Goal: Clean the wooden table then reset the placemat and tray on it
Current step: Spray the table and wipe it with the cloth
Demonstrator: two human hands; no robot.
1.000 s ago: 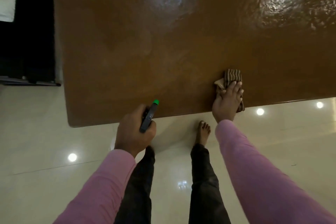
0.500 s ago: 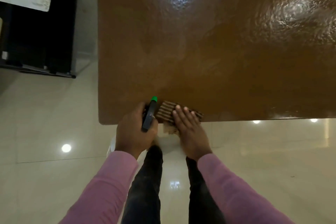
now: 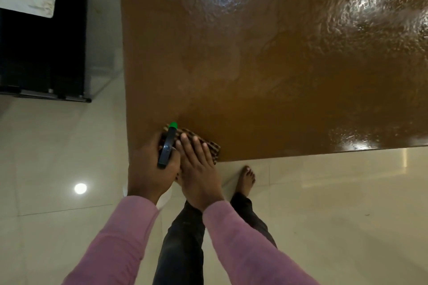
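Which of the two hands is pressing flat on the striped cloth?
The right hand: it lies spread on the striped cloth at the table's near corner. The left hand grips the green-tipped spray bottle.

Glossy wet-sheened wooden table (image 3: pixel 278 76), ribbed woven cloth (image 3: pixel 212 147), polished floor tiles (image 3: pixel 324 203)

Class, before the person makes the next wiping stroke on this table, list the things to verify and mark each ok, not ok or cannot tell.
1. Striped cloth flat under right hand: ok.
2. Spray bottle gripped in left hand: ok.
3. Wooden table free of objects in the wiping path: ok.
4. Cloth fully on the table: not ok, it overlaps the near edge.
5. Surface already clean: cannot tell.
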